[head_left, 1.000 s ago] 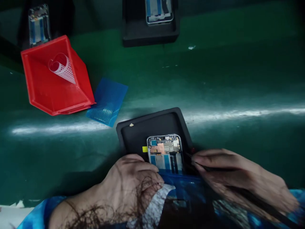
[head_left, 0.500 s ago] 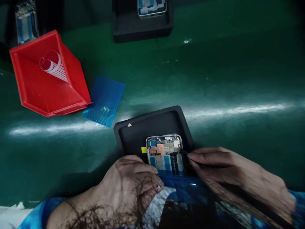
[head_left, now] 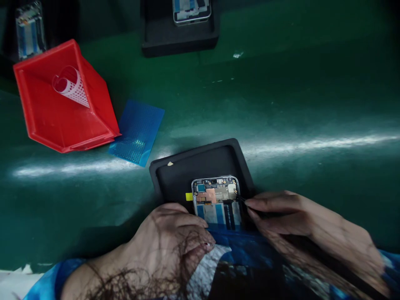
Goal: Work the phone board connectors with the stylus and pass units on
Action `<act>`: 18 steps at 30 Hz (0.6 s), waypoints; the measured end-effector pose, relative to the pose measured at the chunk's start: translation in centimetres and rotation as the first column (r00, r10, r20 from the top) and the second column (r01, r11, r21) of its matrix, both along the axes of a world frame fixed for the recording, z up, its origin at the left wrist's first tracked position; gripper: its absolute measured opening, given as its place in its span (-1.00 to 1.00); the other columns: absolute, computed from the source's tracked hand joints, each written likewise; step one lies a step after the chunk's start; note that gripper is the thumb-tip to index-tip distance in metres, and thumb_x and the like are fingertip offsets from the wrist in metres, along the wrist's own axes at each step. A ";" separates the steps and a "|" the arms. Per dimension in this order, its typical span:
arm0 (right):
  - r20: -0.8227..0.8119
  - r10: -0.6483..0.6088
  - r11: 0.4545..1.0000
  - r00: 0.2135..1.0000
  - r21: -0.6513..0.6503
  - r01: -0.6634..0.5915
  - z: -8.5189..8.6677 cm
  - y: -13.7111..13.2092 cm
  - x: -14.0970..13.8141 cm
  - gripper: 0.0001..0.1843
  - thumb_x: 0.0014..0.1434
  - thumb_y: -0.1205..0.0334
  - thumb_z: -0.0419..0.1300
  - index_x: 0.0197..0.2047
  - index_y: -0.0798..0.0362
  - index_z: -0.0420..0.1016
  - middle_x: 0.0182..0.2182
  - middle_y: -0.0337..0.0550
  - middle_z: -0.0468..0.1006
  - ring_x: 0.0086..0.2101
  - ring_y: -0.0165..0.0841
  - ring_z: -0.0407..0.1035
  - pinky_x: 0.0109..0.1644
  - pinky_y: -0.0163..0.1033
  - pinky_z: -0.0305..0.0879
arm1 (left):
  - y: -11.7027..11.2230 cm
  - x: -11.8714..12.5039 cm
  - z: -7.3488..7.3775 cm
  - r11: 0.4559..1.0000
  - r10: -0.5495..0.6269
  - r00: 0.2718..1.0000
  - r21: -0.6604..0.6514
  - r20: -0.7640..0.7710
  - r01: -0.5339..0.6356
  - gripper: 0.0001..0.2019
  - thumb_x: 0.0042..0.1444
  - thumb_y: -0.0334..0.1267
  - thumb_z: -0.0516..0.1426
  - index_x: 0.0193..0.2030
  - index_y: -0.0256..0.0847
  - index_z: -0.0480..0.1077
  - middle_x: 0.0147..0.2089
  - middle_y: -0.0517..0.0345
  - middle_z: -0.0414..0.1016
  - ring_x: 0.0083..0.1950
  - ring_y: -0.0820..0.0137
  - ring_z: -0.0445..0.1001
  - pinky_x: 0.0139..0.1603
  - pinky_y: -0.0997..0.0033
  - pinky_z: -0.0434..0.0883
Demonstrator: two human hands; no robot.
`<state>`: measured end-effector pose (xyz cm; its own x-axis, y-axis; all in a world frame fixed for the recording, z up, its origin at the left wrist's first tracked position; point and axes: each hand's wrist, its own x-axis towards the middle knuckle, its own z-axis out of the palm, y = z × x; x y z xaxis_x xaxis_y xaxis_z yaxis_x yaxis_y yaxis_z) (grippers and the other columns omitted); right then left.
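Note:
An opened phone (head_left: 215, 192) with its circuit board exposed lies in a black tray (head_left: 200, 154). Curled over the phone's lower left side, my left hand (head_left: 175, 233) grips it; its fingertips are partly hidden by hair and sleeve. My right hand (head_left: 290, 216) pinches slim black tweezers (head_left: 243, 201), their tip touching or very near the board's right edge. The lower half of the phone is hidden below a dark blue shape. A yellow tab (head_left: 188, 196) sticks out at the phone's left edge.
To the left stands a red bin (head_left: 43, 112) with a rolled white perforated sheet (head_left: 74, 89) inside. Beside it lies a blue perforated sheet (head_left: 137, 131). At the far side, another black tray (head_left: 181, 43) bears an opened phone (head_left: 192, 12); a further phone (head_left: 30, 33) is behind the bin.
The far tray and both far phones have shifted a little to the left. My right hand has barely moved at the board's right edge; my left hand stays put.

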<state>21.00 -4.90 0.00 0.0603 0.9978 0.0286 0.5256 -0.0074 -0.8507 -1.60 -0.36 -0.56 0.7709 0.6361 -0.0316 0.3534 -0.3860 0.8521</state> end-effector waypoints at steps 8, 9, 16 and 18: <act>0.079 0.142 0.989 0.987 0.041 -0.145 -0.4 0.2 1.5 -0.89 0.19 0.21 0.15 -0.31 -0.26 0.43 -0.28 -0.15 0.63 -0.26 -0.22 0.57 -0.29 -0.19 0.58 | 0.1 0.0 -0.2 1.000 -0.010 1.000 0.011 0.011 0.010 -0.90 0.20 -0.34 0.07 -0.34 -0.13 0.36 -0.33 0.34 0.61 -0.39 0.53 0.53 -0.23 0.42 0.40; 0.078 0.176 0.982 0.981 0.050 -0.180 -0.6 0.3 1.8 -0.88 0.19 0.22 0.14 -0.28 -0.26 0.44 -0.28 -0.16 0.64 -0.26 -0.23 0.57 -0.27 -0.22 0.58 | 0.1 0.1 -0.2 1.000 -0.008 1.000 0.013 0.014 0.008 -0.90 0.20 -0.34 0.07 -0.34 -0.13 0.36 -0.34 0.34 0.60 -0.39 0.53 0.53 -0.23 0.42 0.40; 0.076 0.223 0.972 0.972 0.059 -0.228 -1.0 0.4 2.3 -0.84 0.18 0.28 0.14 -0.31 -0.25 0.42 -0.31 -0.14 0.63 -0.25 -0.25 0.58 -0.25 -0.28 0.57 | 0.0 -0.1 -0.2 1.000 0.026 1.000 0.013 0.009 -0.027 -0.94 0.16 -0.35 0.13 -0.29 -0.09 0.39 -0.34 0.33 0.61 -0.41 0.51 0.54 -0.24 0.44 0.42; 0.058 0.165 0.985 0.985 0.038 -0.167 -0.8 -0.1 2.4 -0.87 0.20 0.20 0.14 -0.33 -0.27 0.43 -0.31 -0.15 0.62 -0.25 -0.25 0.57 -0.25 -0.27 0.57 | 0.1 -0.2 0.1 0.999 0.038 0.999 -0.026 -0.001 -0.038 -0.94 0.15 -0.34 0.15 -0.28 -0.07 0.41 -0.29 0.34 0.63 -0.35 0.51 0.57 -0.17 0.46 0.43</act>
